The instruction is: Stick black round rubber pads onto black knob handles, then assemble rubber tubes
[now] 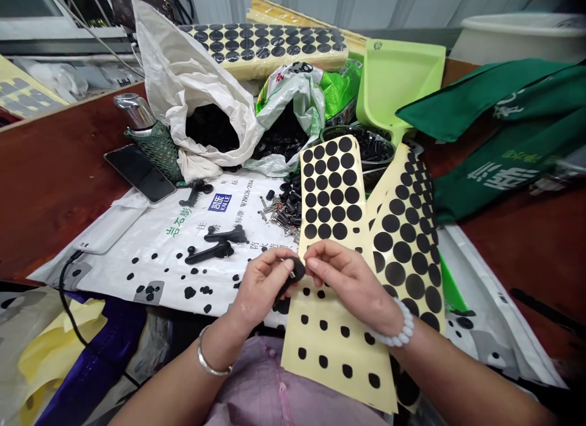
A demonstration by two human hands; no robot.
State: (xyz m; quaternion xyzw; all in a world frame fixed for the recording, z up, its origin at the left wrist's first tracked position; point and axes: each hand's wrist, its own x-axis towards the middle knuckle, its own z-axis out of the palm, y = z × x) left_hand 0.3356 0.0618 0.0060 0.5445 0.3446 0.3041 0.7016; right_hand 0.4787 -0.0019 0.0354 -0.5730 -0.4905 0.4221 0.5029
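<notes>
My left hand (265,282) is closed round a small black plastic part (293,273), held just above my lap. My right hand (341,276) pinches at the top of that same part, fingertips pressed together. Both hands hover over a yellow backing sheet (334,346) dotted with small black circles. Behind my right hand, two more yellow sheets stand tilted: one in the middle (330,191) and one to the right (405,237), both covered in larger round black pads.
Black hook-shaped parts (215,246) lie on a white printed bag (183,243) to the left, with a heap of small black and metal pieces (284,209). Behind are a phone (140,173), a metal bottle in netting (149,136), open bags, a green dustpan (398,78) and green cloth (503,127).
</notes>
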